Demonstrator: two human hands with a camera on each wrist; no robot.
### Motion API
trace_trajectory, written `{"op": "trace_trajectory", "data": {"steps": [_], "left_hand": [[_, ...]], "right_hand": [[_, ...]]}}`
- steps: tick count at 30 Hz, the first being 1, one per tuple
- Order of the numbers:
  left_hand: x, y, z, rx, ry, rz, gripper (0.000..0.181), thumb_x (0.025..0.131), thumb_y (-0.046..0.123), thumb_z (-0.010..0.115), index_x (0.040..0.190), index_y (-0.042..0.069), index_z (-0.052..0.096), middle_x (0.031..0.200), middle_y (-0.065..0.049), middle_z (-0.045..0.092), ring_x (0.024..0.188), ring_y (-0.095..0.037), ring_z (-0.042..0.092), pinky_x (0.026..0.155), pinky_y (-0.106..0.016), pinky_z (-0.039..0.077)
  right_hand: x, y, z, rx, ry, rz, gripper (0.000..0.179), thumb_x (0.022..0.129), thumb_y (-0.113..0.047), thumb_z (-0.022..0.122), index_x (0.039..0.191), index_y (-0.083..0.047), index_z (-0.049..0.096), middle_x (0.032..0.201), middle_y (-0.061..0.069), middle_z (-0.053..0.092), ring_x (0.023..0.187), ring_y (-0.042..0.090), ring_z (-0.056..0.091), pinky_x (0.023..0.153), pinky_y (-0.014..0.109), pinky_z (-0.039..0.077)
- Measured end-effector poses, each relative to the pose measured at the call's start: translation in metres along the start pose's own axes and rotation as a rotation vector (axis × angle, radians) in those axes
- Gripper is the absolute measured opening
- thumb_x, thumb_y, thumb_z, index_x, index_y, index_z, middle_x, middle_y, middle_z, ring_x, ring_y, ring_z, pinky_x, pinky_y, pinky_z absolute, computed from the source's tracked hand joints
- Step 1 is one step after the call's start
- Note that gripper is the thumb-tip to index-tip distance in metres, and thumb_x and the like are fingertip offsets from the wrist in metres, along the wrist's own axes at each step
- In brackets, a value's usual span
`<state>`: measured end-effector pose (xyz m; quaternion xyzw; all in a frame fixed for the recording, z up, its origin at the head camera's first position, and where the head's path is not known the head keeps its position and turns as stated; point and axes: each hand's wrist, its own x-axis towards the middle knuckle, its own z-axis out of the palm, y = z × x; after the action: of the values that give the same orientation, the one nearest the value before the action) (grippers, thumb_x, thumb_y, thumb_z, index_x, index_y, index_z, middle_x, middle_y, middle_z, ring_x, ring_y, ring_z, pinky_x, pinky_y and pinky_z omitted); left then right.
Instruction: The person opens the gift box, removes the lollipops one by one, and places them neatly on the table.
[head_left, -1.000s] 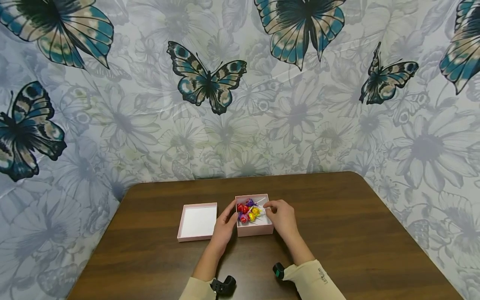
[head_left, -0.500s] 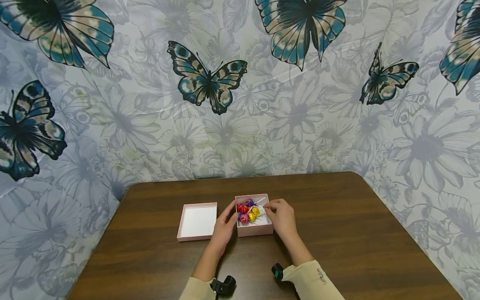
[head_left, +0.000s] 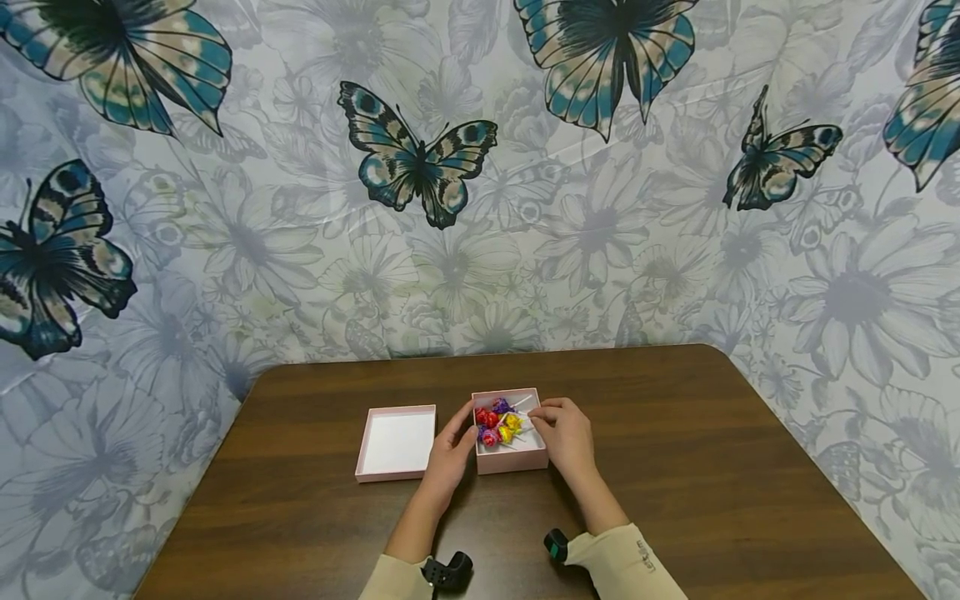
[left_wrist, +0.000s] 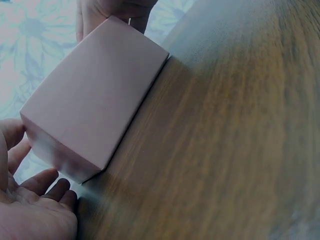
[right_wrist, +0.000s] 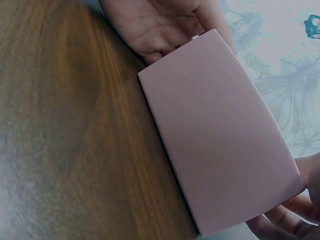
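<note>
A pink box (head_left: pixel 512 461) stands on the table with several wrapped lollipops (head_left: pixel 491 418) in it, red, yellow and purple, white sticks pointing mostly right. At the box's left side my left hand (head_left: pixel 447 458) rests its index finger and thumb against the wall, the fingers fairly straight. The left wrist view has this hand (left_wrist: pixel 32 205) by the box's lower corner, its other fingers loose. Over the right rim, my right hand (head_left: pixel 567 437) grips the box with bent index finger and thumb. Its tips lie close to the sticks. The right wrist view shows its curled fingers (right_wrist: pixel 287 218) beside the wall.
A pink lid (head_left: pixel 396 443), white inside, lies upturned left of the box, close to my left hand. The brown wooden table (head_left: pixel 712 483) extends to both sides. Behind it hangs a cloth (head_left: pixel 600 275) printed with butterflies and flowers.
Both hands, the box and the lollipops stay in place. The whole head view has shifted very slightly.
</note>
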<state>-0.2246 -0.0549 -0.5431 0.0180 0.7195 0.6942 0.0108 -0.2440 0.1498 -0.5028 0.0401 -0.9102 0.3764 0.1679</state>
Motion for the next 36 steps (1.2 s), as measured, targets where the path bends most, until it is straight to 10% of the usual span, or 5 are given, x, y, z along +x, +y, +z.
{"op": "trace_trajectory", "data": {"steps": [26, 36], "left_hand": [[-0.002, 0.0, 0.0, 0.009, 0.005, 0.02, 0.048, 0.103, 0.023, 0.054, 0.151, 0.025, 0.046, 0.162, -0.008, 0.036, 0.152, -0.036, 0.028, 0.122, -0.058, 0.025], [-0.002, 0.001, -0.001, 0.009, -0.004, 0.02, 0.048, 0.104, 0.025, 0.054, 0.151, 0.025, 0.045, 0.162, -0.006, 0.035, 0.152, -0.036, 0.027, 0.122, -0.059, 0.024]], "right_hand": [[-0.005, 0.004, -0.008, 0.13, 0.076, 0.023, 0.004, 0.085, -0.01, 0.078, 0.088, -0.01, 0.081, 0.095, 0.007, 0.074, 0.093, 0.027, 0.071, 0.083, 0.045, 0.057], [-0.006, 0.012, -0.011, 0.256, 0.076, 0.169, 0.006, 0.085, -0.016, 0.079, 0.091, -0.015, 0.082, 0.094, 0.005, 0.078, 0.091, 0.021, 0.071, 0.081, 0.035, 0.057]]}}
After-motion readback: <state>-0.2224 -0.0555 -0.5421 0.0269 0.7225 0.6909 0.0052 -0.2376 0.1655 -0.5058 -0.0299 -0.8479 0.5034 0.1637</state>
